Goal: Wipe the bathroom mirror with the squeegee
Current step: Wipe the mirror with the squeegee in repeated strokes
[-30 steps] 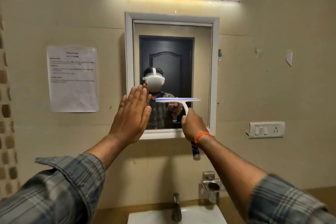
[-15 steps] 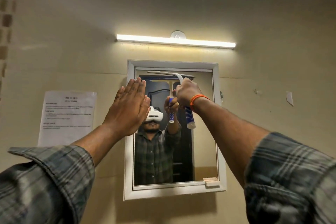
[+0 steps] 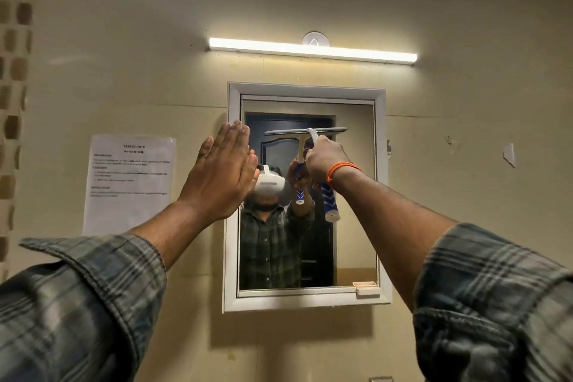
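A white-framed mirror [image 3: 356, 226] hangs on the beige wall. My right hand [image 3: 325, 161] grips the blue-and-white handle of a squeegee [image 3: 330, 205]. Its blade lies level against the glass in the mirror's upper part, a little below the top edge. My left hand [image 3: 221, 174] is flat, fingers together and pointing up, resting on the mirror's left frame edge beside the blade. The glass reflects a person in a plaid shirt, the squeegee and a dark door.
A tube light [image 3: 310, 49] glows above the mirror. A printed paper sheet [image 3: 130, 183] is stuck on the wall to the left. A small soap-like block [image 3: 367, 288] sits on the frame's lower right ledge. Mosaic tiles [image 3: 12, 102] run along the left edge.
The view tilted up from the sink. My right hand lifted the squeegee from the mirror's lower part to near its top, then brought it slightly down. The left hand stayed flat on the frame.
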